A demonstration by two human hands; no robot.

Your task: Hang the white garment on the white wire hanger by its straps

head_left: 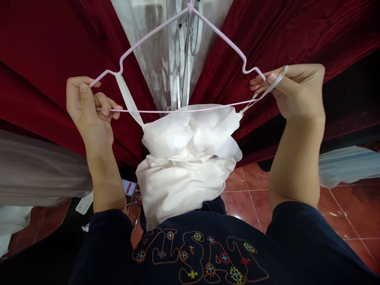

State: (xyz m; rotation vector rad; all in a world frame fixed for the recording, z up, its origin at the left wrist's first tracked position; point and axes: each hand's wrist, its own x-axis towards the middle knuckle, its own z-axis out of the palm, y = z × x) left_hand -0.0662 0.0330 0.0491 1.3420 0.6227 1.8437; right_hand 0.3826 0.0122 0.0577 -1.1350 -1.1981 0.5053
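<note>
Left hand (92,105), right hand (292,89) — fingers clamped on opposite ends of pink hanger (154,33); white garment (184,178) hangs nearer the body — left strap (126,93) at hanger, right strap (275,85) (thin) across right hand.

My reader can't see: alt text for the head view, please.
A person's left hand and right hand hold a pale pink hanger by its ends. One strap of a white garment hangs in the left notch; the other strap crosses the right hand. Dark red drapes hang behind.
</note>
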